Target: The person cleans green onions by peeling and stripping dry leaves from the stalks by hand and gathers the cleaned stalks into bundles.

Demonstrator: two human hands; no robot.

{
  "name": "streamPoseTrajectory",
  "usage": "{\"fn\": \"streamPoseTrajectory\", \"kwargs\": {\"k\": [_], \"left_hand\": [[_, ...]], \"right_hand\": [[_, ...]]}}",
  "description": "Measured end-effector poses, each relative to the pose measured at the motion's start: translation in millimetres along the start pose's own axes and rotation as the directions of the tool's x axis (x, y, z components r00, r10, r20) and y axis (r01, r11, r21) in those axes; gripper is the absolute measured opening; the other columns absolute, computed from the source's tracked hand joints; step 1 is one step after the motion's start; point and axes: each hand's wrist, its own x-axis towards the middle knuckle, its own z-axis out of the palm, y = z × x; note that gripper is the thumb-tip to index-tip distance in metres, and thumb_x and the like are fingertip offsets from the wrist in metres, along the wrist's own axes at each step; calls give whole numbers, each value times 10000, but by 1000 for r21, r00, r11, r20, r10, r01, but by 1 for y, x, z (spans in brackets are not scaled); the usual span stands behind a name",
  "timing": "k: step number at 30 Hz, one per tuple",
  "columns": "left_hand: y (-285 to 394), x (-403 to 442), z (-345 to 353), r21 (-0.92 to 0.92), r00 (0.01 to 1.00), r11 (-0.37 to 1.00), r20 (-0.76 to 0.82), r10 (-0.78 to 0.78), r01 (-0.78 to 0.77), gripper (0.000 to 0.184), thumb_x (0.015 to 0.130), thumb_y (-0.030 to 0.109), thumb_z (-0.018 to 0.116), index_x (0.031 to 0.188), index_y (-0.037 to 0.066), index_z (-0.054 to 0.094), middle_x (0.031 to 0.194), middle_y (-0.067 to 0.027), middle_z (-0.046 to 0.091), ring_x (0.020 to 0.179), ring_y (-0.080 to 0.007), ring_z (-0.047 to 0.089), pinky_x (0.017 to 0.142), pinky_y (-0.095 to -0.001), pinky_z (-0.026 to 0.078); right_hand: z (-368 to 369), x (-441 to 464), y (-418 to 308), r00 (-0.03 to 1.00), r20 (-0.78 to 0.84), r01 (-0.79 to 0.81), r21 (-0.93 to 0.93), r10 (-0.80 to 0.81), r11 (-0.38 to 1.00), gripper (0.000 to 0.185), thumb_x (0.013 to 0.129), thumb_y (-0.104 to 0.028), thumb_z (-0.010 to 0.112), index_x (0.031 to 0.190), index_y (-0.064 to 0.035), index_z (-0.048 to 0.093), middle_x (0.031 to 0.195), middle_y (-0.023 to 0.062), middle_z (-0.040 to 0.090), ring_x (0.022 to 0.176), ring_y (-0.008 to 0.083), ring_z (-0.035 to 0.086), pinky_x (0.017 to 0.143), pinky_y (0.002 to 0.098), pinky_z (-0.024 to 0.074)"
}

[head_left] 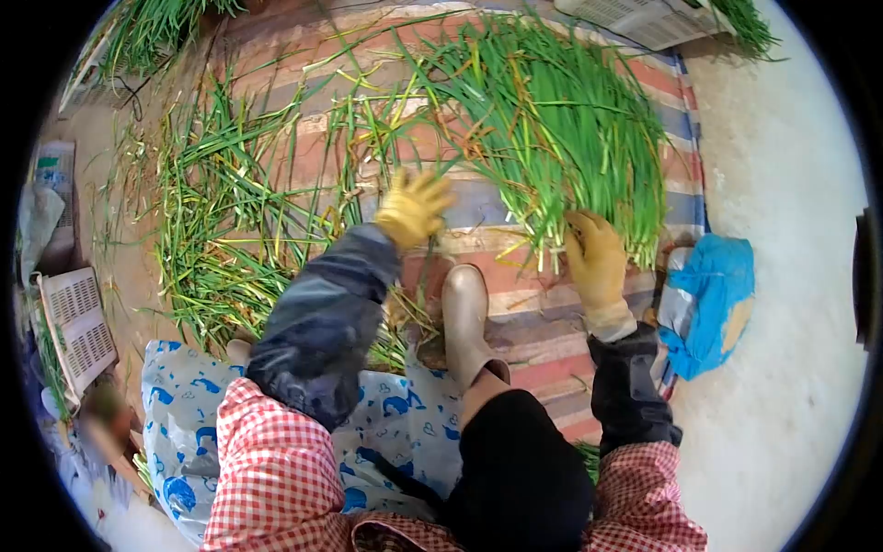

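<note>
The greens [570, 120], probably light and easily bruised, are best gathered by their bases [554, 250], where the right hand [596, 258] is curled, its hold unclear, the left hand [412, 212] spread wide.

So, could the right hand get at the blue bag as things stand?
Probably yes: the blue bag lies to the right of the right hand, which is at the green stalks, and nothing visible blocks the way.
</note>
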Motion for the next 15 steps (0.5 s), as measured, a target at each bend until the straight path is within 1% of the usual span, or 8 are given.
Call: {"fn": "streamPoseTrajectory", "kwargs": {"k": [2,4,6,9,10,11,13,15], "left_hand": [[-91,-78,1,-192,916,904,-49,-397,381,491,816,265,566,1287,150,493,1357,-125,448,1270,-333,380,1068,-505,240],[-99,-108,-37,32,866,866,-59,-497,499,582,803,241,584,1352,137,422,1372,-120,436,1283,-289,381,1063,-495,257],[-119,-187,-62,345,475,514,197,-857,785,706,862,354,540,1458,175,206,1498,-64,251,1372,-240,259,1069,-583,199],[-142,-257,-64,413,202,340,341,-918,845,716,885,422,470,1466,137,164,1530,-67,166,1381,-260,235,1031,-583,277],[-152,-276,-52,399,261,383,326,-909,833,731,870,454,477,1462,135,191,1537,-74,133,1378,-281,238,1040,-514,309],[-152,-281,-63,389,94,280,433,-897,878,727,843,467,509,1437,123,268,1524,-92,171,1343,-314,302,1036,-429,348],[-149,-284,-61,463,132,325,402,-906,824,715,836,461,529,1420,114,308,1489,-130,260,1220,-341,463,958,-371,422],[-123,-255,-73,489,258,384,307,-916,783,660,815,461,541,1366,133,381,1426,-115,364,1231,-346,439,971,-410,423]], "right_hand": [[46,38,-26,913,193,374,-43,-360,926,242,788,-242,636,999,-123,645,1180,119,570,1117,300,514,918,446,396],[58,53,-37,819,499,450,-256,-281,855,364,746,-324,673,1075,-175,623,1349,91,458,1288,260,374,1052,474,265],[85,85,-18,757,626,570,-489,-189,660,494,723,-385,691,1173,-218,576,1441,89,355,1336,267,318,1053,554,246],[76,121,43,919,377,130,-567,115,814,680,711,-415,713,1326,-367,426,1509,62,234,1377,303,238,1024,613,272],[75,121,50,925,368,170,-623,95,763,772,706,-379,717,1376,-400,334,1496,93,247,1348,322,282,968,596,345],[74,116,68,922,366,148,-634,127,759,772,706,-379,717,1376,-400,334,1496,93,247,1348,322,282,968,596,345],[72,124,89,935,69,-280,-456,347,845,870,684,-358,724,1417,-383,258,1418,159,348,1267,347,401,881,547,428],[83,136,87,861,105,-391,-488,498,780,941,652,-299,718,1446,-325,212,1140,179,556,995,339,598,790,448,493]]}}
